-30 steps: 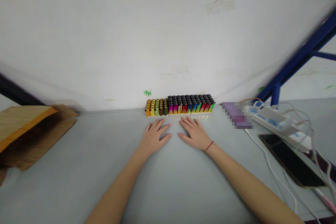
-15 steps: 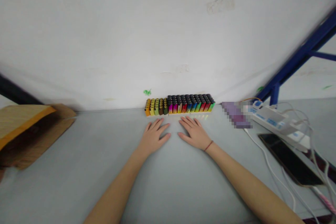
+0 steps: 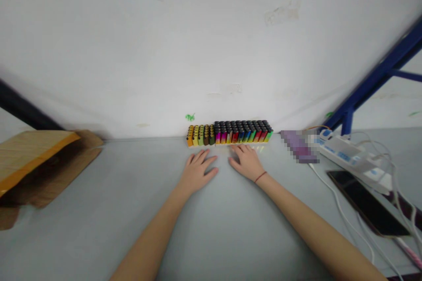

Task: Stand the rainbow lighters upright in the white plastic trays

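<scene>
Several lighters stand upright in tight rows against the wall. On the left is a block of yellow, green and brown lighters point(image 3: 200, 136); beside it is a longer block of multicoloured lighters point(image 3: 244, 132) with black tops, in a pale tray. My left hand point(image 3: 198, 173) lies palm down on the table in front of the yellow block, fingers spread and holding nothing. In front of the black-topped block, my right hand point(image 3: 249, 164) also rests palm down, its fingertips close to the tray's front edge. I cannot tell if they touch it. A thin red cord circles that wrist.
An opened cardboard box point(image 3: 42, 162) sits at the left. To the right are a pixelated purple item point(image 3: 298, 145), a white power strip point(image 3: 354, 158) with plugs and cables, and a black phone point(image 3: 365, 202). A white wall point(image 3: 165, 52) rises behind the table point(image 3: 217, 232).
The camera view has shifted slightly. My right hand has edged forward toward the tray, and its fingers look less spread. My left hand stays nearly in place.
</scene>
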The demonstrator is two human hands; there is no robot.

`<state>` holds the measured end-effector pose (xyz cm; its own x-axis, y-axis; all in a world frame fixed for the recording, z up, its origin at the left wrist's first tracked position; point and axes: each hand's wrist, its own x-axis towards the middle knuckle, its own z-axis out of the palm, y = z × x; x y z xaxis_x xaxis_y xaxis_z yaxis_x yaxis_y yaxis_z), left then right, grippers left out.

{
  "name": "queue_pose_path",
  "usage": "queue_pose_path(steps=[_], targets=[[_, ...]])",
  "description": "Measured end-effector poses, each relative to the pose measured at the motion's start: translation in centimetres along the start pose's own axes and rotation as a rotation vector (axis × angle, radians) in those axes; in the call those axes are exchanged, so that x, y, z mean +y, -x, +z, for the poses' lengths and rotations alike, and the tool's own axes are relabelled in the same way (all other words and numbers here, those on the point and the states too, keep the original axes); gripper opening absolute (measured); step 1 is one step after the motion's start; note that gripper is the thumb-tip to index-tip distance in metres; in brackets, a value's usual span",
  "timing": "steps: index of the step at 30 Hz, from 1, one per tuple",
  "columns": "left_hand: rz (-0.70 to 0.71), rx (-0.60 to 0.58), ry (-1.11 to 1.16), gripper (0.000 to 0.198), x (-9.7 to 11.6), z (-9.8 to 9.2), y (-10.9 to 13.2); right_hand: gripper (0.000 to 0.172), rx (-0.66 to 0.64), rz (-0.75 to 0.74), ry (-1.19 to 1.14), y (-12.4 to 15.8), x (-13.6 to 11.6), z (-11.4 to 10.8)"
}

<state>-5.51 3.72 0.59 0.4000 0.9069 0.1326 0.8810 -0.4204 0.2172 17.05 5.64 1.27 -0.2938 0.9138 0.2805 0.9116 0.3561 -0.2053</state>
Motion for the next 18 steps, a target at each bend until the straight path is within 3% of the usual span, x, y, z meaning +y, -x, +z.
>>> queue_pose_path(steps=[6,9,11,13,17,18], targets=[[-0.009,-0.022,0.016,0.048,0.2,-0.3,0.0,0.031,0.082,0.069,0.046,-1.1,-0.8,0.2],[-0.012,-0.027,0.026,0.048,0.2,-0.4,0.1,0.03,0.232,0.034,0.085,-1.9,0.4,-1.1],[-0.012,-0.028,0.029,0.048,0.2,-0.4,0.1,0.034,0.38,-0.005,0.112,-2.5,2.5,-2.4],[-0.012,-0.03,0.029,0.048,0.2,-0.4,0.2,0.043,0.443,0.02,0.076,-3.0,5.5,-3.4],[-0.007,-0.03,0.033,0.048,0.1,-0.3,0.2,0.068,0.438,0.42,-0.248,-2.3,11.3,-2.9],[-0.004,-0.025,0.034,0.048,0.1,-0.3,0.1,0.07,0.406,0.441,-0.292,-1.8,12.2,-2.4]])
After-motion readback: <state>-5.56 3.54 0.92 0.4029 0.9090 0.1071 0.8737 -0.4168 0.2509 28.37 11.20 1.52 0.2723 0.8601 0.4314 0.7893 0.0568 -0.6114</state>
